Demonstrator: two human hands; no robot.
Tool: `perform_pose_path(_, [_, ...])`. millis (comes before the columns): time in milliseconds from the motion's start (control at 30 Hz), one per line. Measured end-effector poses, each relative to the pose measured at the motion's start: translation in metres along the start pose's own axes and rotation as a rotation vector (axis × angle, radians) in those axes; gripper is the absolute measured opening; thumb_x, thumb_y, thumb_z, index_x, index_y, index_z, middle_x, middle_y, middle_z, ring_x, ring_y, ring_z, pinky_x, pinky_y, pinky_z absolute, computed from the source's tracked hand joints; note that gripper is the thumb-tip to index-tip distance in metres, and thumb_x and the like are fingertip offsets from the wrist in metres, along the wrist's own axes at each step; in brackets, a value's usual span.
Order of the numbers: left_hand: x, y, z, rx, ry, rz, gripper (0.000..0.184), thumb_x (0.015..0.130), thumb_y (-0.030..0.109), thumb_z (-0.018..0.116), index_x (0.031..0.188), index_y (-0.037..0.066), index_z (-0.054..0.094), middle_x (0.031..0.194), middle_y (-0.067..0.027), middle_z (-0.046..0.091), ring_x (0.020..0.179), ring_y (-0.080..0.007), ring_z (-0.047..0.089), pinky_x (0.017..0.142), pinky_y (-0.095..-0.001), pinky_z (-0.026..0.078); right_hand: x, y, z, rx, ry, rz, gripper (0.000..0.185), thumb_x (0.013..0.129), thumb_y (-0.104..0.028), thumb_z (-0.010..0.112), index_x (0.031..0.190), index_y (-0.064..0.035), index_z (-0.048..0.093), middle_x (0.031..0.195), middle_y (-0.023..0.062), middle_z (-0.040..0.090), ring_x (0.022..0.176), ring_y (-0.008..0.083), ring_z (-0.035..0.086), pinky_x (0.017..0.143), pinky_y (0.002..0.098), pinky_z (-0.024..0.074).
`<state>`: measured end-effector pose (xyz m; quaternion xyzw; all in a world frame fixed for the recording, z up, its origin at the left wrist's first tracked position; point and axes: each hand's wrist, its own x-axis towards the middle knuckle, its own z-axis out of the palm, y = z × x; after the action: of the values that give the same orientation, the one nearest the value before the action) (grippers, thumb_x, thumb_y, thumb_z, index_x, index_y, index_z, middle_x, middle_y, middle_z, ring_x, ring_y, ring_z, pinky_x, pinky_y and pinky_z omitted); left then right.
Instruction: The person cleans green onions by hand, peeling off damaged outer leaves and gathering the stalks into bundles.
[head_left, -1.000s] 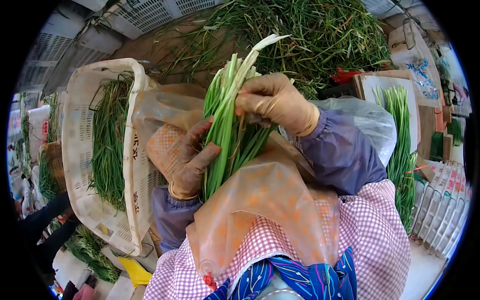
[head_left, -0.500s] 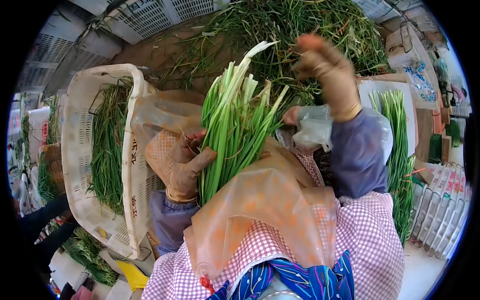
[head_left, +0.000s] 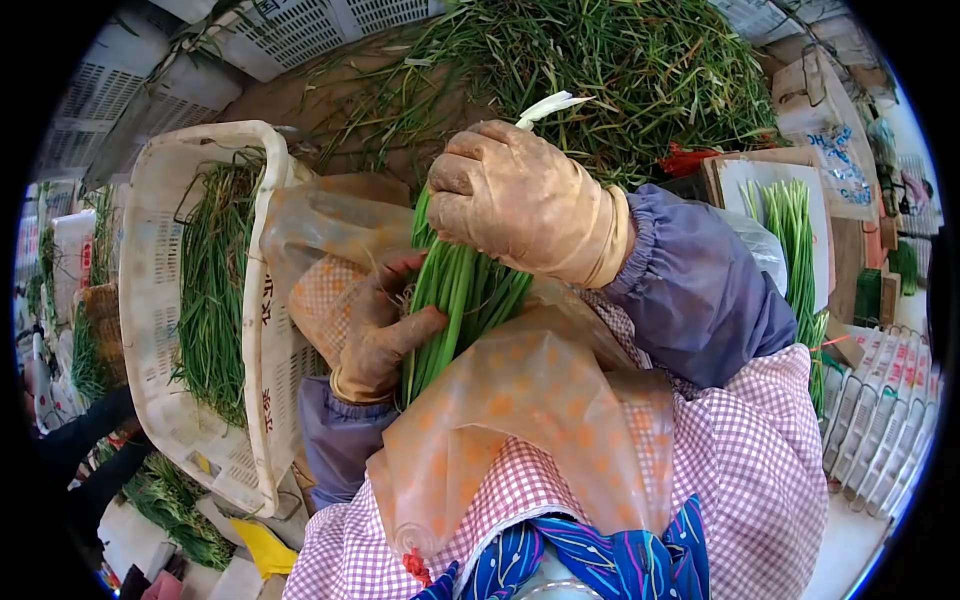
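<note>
A bunch of long green chives (head_left: pixel 463 300) with pale stem ends stands in front of my lap. My left hand (head_left: pixel 375 335), in a brown stained glove, is closed round its lower left side, with the thumb across the stalks. Over the upper end of the same bunch lies my right hand (head_left: pixel 510 200), also gloved, its fingers curled round the stems. One white stem end (head_left: pixel 552 108) sticks out above the right hand. Most of the other stem ends are hidden behind that hand.
A white plastic crate (head_left: pixel 265 340) holding more chives (head_left: pixel 215 300) stands at my left. Ahead lies a big heap of loose green leaves (head_left: pixel 620 80). Trimmed stalks (head_left: pixel 790 230) rest against a white board at the right. A translucent apron (head_left: pixel 530 410) covers my lap.
My right hand has come down and left from above the heap onto the top of the bunch and closed there. The left hand keeps its hold in nearly the same place.
</note>
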<state>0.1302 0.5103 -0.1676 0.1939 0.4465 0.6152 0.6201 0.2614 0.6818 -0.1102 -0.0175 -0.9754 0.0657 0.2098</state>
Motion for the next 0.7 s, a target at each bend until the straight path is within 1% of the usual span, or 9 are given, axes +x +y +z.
perform_pose_path(33, [0.001, -0.001, -0.003, -0.031, -0.095, -0.053, 0.047, 0.073, 0.001, 0.068, 0.117, 0.002, 0.050, 0.109, -0.0070, 0.058, 0.098, -0.0174, 0.057, 0.087, -0.0296, 0.045, 0.001, 0.000, -0.001, 0.039, 0.011, 0.005, 0.014, 0.065, -0.016, 0.060, 0.077, -0.0110, 0.058, 0.079, 0.0022, 0.057, 0.081, 0.0231, 0.058, 0.077, 0.0377, 0.0474])
perform_pose_path(233, [-0.002, 0.007, -0.002, -0.050, -0.078, -0.250, 0.039, 0.081, 0.006, 0.062, 0.119, 0.001, 0.054, 0.108, -0.0106, 0.062, 0.094, -0.0170, 0.060, 0.082, -0.0298, 0.049, -0.002, 0.020, -0.012, -0.131, -0.010, 0.001, 0.009, 0.069, -0.015, 0.059, 0.077, -0.0111, 0.058, 0.073, 0.0037, 0.059, 0.065, 0.0215, 0.059, 0.060, 0.0326, 0.0485])
perform_pose_path(300, [-0.004, 0.006, -0.003, -0.082, -0.042, -0.253, 0.036, 0.082, 0.008, 0.062, 0.117, 0.001, 0.056, 0.106, -0.0103, 0.063, 0.092, -0.0171, 0.061, 0.080, -0.0297, 0.050, -0.019, 0.060, -0.019, -0.025, 0.189, 0.141, 0.017, 0.075, -0.012, 0.059, 0.091, -0.0118, 0.064, 0.082, 0.0091, 0.064, 0.070, 0.0240, 0.063, 0.063, 0.0327, 0.0509])
perform_pose_path(333, [-0.006, 0.006, -0.005, -0.117, 0.001, -0.262, 0.032, 0.083, 0.009, 0.061, 0.114, 0.001, 0.057, 0.104, -0.0099, 0.064, 0.090, -0.0172, 0.062, 0.078, -0.0297, 0.051, -0.025, 0.069, -0.028, -0.208, 0.275, 0.341, 0.016, 0.080, -0.010, 0.059, 0.095, -0.0111, 0.065, 0.085, 0.0088, 0.066, 0.074, 0.0211, 0.064, 0.064, 0.0302, 0.0512])
perform_pose_path(400, [-0.007, 0.003, -0.012, -0.119, -0.002, -0.236, 0.032, 0.084, 0.011, 0.060, 0.114, 0.001, 0.057, 0.103, -0.0098, 0.064, 0.089, -0.0172, 0.062, 0.077, -0.0295, 0.051, -0.037, 0.100, -0.035, 0.105, 0.881, 0.534, 0.012, 0.089, -0.016, 0.058, 0.096, -0.0104, 0.066, 0.077, 0.0003, 0.065, 0.060, 0.0098, 0.058, 0.051, 0.0227, 0.0466])
perform_pose_path(433, [-0.006, 0.003, -0.014, -0.123, 0.000, -0.220, 0.032, 0.085, 0.013, 0.060, 0.114, 0.001, 0.057, 0.103, -0.0097, 0.064, 0.087, -0.0173, 0.063, 0.076, -0.0293, 0.052, -0.051, 0.097, -0.049, 0.522, 0.893, 0.821, 0.012, 0.087, -0.017, 0.060, 0.096, -0.0093, 0.066, 0.069, -0.0012, 0.060, 0.050, 0.0053, 0.048, 0.043, 0.0186, 0.0388])
perform_pose_path(500, [-0.005, 0.001, -0.010, -0.155, -0.010, -0.212, 0.032, 0.087, 0.016, 0.058, 0.114, 0.000, 0.057, 0.102, -0.0097, 0.064, 0.086, -0.0170, 0.063, 0.075, -0.0293, 0.052, -0.051, 0.063, -0.053, 1.138, 0.739, 0.995, 0.014, 0.086, -0.016, 0.061, 0.095, -0.0051, 0.065, 0.066, -0.0013, 0.057, 0.053, 0.0032, 0.049, 0.043, 0.0178, 0.0381])
perform_pose_path(567, [-0.002, -0.009, -0.014, -0.235, 0.096, -0.284, 0.032, 0.087, 0.017, 0.058, 0.114, 0.000, 0.056, 0.102, -0.0102, 0.064, 0.086, -0.0174, 0.063, 0.075, -0.0296, 0.052, -0.030, 0.010, -0.038, 1.191, 0.473, 1.156, 0.017, 0.086, -0.019, 0.062, 0.096, -0.0045, 0.064, 0.064, -0.0014, 0.056, 0.051, 0.0036, 0.049, 0.039, 0.0179, 0.0363])
perform_pose_path(700, [-0.003, 0.002, -0.003, -0.156, -0.026, -0.231, 0.032, 0.087, 0.015, 0.058, 0.115, 0.001, 0.056, 0.103, -0.0085, 0.064, 0.087, -0.0162, 0.062, 0.076, -0.0289, 0.051, -0.017, -0.019, -0.007, 1.452, 0.285, 1.182, 0.024, 0.086, -0.017, 0.060, 0.107, -0.0041, 0.061, 0.065, 0.0002, 0.056, 0.047, 0.0035, 0.046, 0.036, 0.0164, 0.0309])
